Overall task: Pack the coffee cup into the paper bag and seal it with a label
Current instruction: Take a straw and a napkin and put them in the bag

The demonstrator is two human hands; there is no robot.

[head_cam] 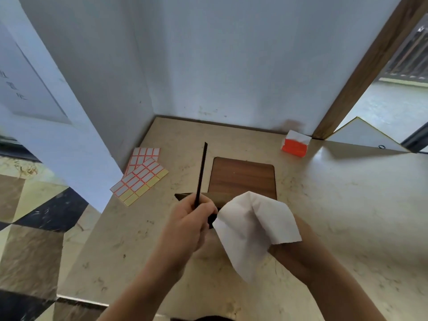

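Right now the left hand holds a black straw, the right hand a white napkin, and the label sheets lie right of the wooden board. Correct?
Not quite. In the head view the label sheets lie left of the wooden board, not right. The left hand does hold the black straw, the right hand the white napkin.

A beige marble worktop (335,205) holds two label sheets (141,174) near its left edge, a wooden board (240,177) mid-surface, and an orange-and-white box (295,147) toward the back edge.
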